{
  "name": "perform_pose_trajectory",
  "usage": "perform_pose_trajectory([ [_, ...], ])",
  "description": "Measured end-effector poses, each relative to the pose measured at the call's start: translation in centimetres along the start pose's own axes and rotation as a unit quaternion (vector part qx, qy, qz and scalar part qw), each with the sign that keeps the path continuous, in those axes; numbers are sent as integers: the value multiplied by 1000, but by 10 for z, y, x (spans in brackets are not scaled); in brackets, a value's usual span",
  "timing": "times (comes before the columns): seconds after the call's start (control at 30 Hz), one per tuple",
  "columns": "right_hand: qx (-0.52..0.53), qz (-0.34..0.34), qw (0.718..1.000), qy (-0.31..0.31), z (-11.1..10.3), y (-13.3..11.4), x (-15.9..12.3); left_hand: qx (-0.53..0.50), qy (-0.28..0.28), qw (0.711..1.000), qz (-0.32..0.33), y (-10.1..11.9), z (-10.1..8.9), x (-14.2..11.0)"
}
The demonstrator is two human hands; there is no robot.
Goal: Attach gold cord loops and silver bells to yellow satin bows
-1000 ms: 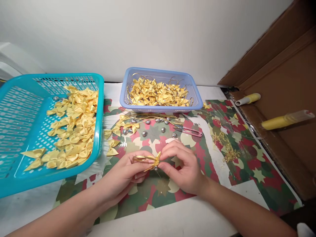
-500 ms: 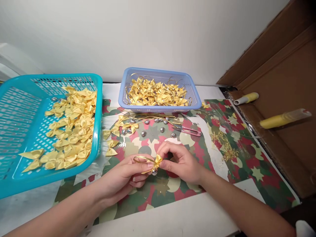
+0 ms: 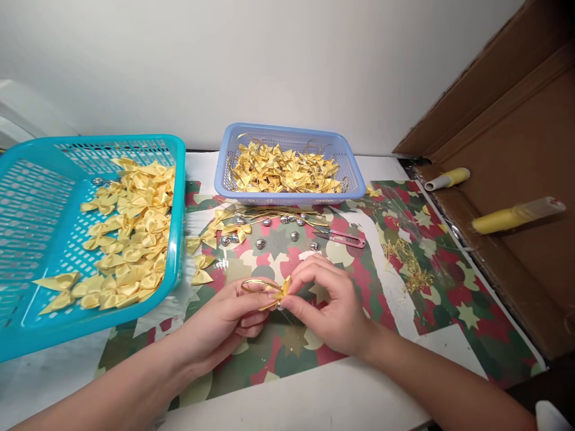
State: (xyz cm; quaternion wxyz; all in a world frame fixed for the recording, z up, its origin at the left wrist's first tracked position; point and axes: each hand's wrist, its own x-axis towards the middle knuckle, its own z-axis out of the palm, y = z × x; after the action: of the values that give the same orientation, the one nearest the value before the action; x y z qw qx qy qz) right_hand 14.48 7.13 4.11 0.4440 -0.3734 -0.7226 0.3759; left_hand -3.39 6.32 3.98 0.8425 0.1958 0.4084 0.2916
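Already bow (image 3: 285, 287) seems to have cord loop (image 3: 257, 282) and bell (image 3: 280, 306), fingers of left hand (image 3: 240, 306) and right hand (image 3: 335, 302) clamped on it; loose bells (image 3: 260, 243) unused before blue basket (image 3: 290, 196).

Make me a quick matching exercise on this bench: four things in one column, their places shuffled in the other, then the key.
Things
1. Teal basket
2. Blue basket
3. Small cutting tool
4. Bow in work

Places
A. near loose silver bells
B. between left hand and right hand
C. at the back, with gold-looped bows inside
D. at far left, with plain bows inside

Pairs: 1-D, 2-C, 3-A, 4-B
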Motion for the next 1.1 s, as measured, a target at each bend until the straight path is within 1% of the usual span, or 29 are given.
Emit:
perform_pose_trajectory([
  [0.07, 9, 21, 999, -38, -1, 1, 1, 4, 1, 1000, 2, -1, 0, 0],
  [0.1, 12, 20, 998, -59, -3, 2, 1, 5, 3, 1000, 2, -1, 0, -1],
  [0.17, 9, -9, 995, -95, -6, 5, 3, 9, 5, 1000, 1, -1, 0, -1],
  [0.27, -48, -79, 987, -130, -11, 10, 7, 15, 8, 1000, -5, 0, 0, -1],
  [0.33, -98, -121, 979, -134, -13, 13, 8, 19, 8, 1000, -9, 1, 0, -1],
  [0.4, -127, -150, 972, -129, -13, 15, 8, 18, 9, 1000, -9, 1, 0, -1],
  [0.53, -139, -172, 969, -113, -12, 15, 6, -5, 25, 1000, -12, 1, -1, -1],
  [0.67, -130, -165, 973, -95, -10, 16, 6, -3, 23, 1000, -13, -1, -2, -1],
  [0.8, -100, -144, 978, -113, -9, 16, 6, 22, 6, 1000, -3, -1, 0, -1],
  [0.87, -71, -118, 983, -124, -9, 16, 5, 26, -8, 1000, -2, 0, 0, -1],
  [1.0, 8, -41, 990, -133, -7, 15, 2, 12, -31, 999, -10, 1, -2, -1],
  [1.1, 1, -4, 990, -141, -4, 14, 1, 2, -36, 999, -8, 0, -4, -1],
])
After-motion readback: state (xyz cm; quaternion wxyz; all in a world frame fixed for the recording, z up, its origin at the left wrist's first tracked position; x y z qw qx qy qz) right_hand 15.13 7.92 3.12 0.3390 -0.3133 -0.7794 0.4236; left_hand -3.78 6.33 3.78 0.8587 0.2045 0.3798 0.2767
